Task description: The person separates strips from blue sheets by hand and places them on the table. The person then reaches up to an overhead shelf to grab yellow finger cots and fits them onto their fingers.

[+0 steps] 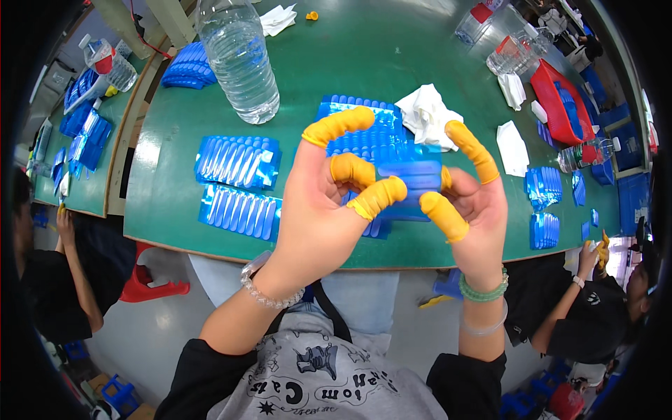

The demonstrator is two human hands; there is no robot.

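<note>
Between my two hands, above the green table, is a small translucent blue plastic piece (409,176) with long raised ribs, slightly blurred. My left hand (325,175) pinches its left end with thumb and fingers, the index finger raised. My right hand (469,189) grips its right end between thumb and fingers, index finger lifted too. Yellow finger cots cover several fingertips. Under and behind the hands lies a spread of blue ribbed sheets (371,115), partly hidden. Left of my left hand, two stacks of similar pieces lie flat: an upper stack (238,161) and a lower stack (240,211).
A large clear water bottle (241,66) stands at the back left, near a pile of blue strips (189,66). Crumpled white tissue (428,115) lies beyond my hands. A red basket (560,105) and more blue stacks (544,187) are at right. Co-workers sit on both sides.
</note>
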